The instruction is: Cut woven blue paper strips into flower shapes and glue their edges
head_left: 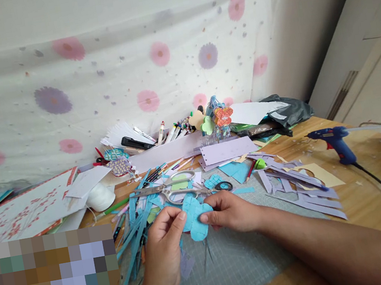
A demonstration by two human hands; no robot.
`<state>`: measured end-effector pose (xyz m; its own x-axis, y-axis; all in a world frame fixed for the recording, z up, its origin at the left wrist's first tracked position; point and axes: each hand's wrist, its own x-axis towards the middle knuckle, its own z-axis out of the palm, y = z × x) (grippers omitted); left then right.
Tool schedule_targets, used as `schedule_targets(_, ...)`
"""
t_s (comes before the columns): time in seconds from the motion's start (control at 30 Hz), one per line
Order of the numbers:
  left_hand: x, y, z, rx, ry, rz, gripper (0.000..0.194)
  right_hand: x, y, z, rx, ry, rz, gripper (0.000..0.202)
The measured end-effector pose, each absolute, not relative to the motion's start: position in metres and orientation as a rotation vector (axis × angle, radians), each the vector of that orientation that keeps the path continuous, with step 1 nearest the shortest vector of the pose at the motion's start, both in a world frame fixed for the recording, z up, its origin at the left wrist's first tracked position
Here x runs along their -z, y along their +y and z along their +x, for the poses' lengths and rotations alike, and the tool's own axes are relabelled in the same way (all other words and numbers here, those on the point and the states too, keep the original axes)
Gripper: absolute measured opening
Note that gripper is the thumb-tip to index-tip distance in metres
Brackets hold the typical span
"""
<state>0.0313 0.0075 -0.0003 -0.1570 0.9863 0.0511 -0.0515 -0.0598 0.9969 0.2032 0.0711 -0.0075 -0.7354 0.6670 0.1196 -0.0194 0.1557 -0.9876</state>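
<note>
A blue paper flower (195,218) with rounded petals and a woven-looking surface is held up over the grey cutting mat (241,261). My left hand (168,244) pinches its left edge between thumb and fingers. On the other side, my right hand (227,212) grips a right-hand petal the same way. Thin dark strands (207,252) hang below the flower. Just beyond my hands lie large silver scissors (175,192), and a piece of woven blue paper (214,181) rests beside them. Blue paper strips (136,243) are heaped to the left of my left hand.
Purple paper offcuts (292,178) spread at the right. A blue glue gun (336,141) with a black cord stands farther right. A white thread spool (100,196) is at the left. Markers (177,130), finished paper flowers (223,116) and a black plastic bag (290,110) line the back.
</note>
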Motion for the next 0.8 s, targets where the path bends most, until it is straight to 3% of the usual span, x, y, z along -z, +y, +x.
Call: schedule_targets(0.8, 0.0046, 0.0060, 0.0283, -1.373, 1.250, 1.154, 0.022, 0.0076, 0.0691, 0.2032, -1.656, -1.899, -0.608, 0.047)
